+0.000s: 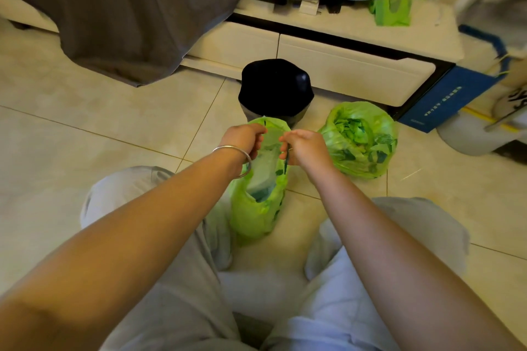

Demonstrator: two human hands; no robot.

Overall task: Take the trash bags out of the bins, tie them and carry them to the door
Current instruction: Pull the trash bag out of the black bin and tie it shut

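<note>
A green trash bag (253, 214) stands on the tiled floor between my knees, its mouth stretched open. My left hand (245, 138), with a silver bangle on the wrist, pinches the far left rim of that bag. My right hand (303, 147) pinches the right rim, with a dark drawstring hanging from its fingers. A second green trash bag (360, 141) sits open on the floor to the right, full of green scraps. Just beyond my hands stands a small bin (275, 91) lined with a black bag.
A low white cabinet (342, 65) with drawers runs along the back. A grey cloth (122, 8) hangs over furniture at the left. A blue box (450, 94) and a white container (467, 137) sit at the right. A roll of green bags (393, 10) lies on the cabinet.
</note>
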